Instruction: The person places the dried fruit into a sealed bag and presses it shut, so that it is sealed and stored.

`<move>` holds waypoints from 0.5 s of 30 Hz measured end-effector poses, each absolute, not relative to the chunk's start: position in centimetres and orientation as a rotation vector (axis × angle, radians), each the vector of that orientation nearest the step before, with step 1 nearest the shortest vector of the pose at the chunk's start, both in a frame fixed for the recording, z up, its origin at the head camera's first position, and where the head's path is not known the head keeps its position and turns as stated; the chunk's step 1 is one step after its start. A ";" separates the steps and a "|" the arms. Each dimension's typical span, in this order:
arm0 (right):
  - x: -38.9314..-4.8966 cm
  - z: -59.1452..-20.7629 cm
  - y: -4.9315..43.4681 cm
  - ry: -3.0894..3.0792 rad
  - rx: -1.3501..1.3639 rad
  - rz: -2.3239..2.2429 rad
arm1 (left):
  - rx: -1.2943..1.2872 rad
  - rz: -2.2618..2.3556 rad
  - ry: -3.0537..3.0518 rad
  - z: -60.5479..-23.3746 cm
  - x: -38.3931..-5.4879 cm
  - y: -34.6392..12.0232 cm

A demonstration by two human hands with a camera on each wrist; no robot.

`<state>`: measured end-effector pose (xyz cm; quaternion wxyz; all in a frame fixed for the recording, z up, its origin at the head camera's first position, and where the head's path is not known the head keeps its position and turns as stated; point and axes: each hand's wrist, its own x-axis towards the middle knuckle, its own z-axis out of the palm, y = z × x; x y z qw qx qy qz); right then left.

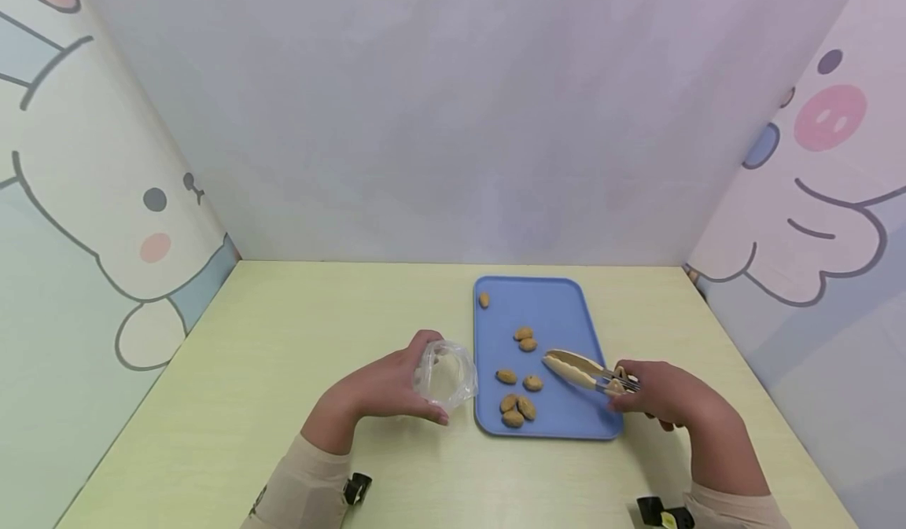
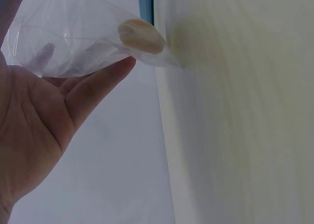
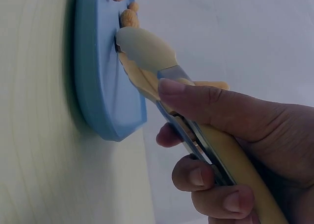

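My left hand (image 1: 388,383) holds a clear plastic bag (image 1: 446,373), thumb and fingers spread around its sides. A brown oval nut (image 2: 141,36) lies inside the bag's lower corner in the left wrist view. My right hand (image 1: 668,394) grips beige-tipped metal tongs (image 3: 147,52), the thumb along one arm and fingers around the other. The tongs' tips reach low over the blue tray (image 1: 566,309), just right of several brown nuts (image 1: 532,383). In the right wrist view the tips overlap a nut (image 3: 129,18) behind them.
The tray lies on a pale wood-grain table (image 1: 340,301), to the right of the bag. One nut (image 1: 484,299) sits apart in its far left corner. A grey wall (image 1: 453,120) rises behind the table, with cartoon-printed panels at both sides.
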<state>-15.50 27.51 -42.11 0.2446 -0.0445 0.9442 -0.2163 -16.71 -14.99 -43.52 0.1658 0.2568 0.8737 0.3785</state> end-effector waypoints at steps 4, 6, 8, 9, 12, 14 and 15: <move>-15.5 -42.1 27.5 2.591 -0.131 -0.592 | 0.737 1.073 2.489 -43.5 -16.7 -15.0; -15.5 -42.0 27.4 2.603 -0.140 -0.592 | 0.734 1.077 2.488 -43.5 -16.7 -15.0; -15.5 -42.0 27.4 2.617 -0.151 -0.587 | 0.731 1.080 2.486 -43.5 -16.7 -15.0; -15.5 -42.0 27.4 2.623 -0.154 -0.581 | 0.729 1.079 2.488 -43.5 -16.7 -15.0; -15.6 -41.9 27.4 2.639 -0.171 -0.557 | 0.726 1.073 2.490 -43.6 -16.7 -15.0; -15.7 -41.8 27.4 2.642 -0.176 -0.546 | 0.724 1.071 2.490 -43.6 -16.7 -15.0; -15.7 -41.8 27.5 2.645 -0.175 -0.540 | 0.724 1.071 2.489 -43.6 -16.7 -15.0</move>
